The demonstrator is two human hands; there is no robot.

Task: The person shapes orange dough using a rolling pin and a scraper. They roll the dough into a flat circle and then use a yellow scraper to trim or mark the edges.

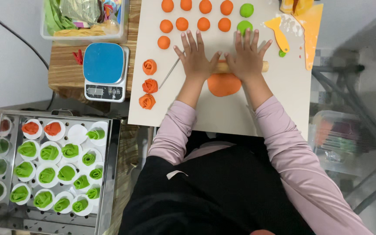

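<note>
My left hand (195, 57) and my right hand (247, 55) lie flat, fingers spread, side by side on a wooden rolling pin (264, 66). The pin rests across a flattened orange dough disc (223, 84) on a white board (223, 114). Most of the pin is hidden under my palms; only its right end shows. Several orange dough balls (182, 23) and two green dough balls (246, 10) sit in rows beyond my fingers. Three orange dough roses (149, 85) stand in a column left of my left hand, with a thin metal stick (169, 73) between.
A blue-topped kitchen scale (104, 69) sits on the wooden table left of the board. A steel steamer tray (109, 174) at lower left holds several green and two orange roses on paper rounds. Yellow scrapers (279, 35) lie at the board's upper right. A clear bin (83, 19) stands behind the scale.
</note>
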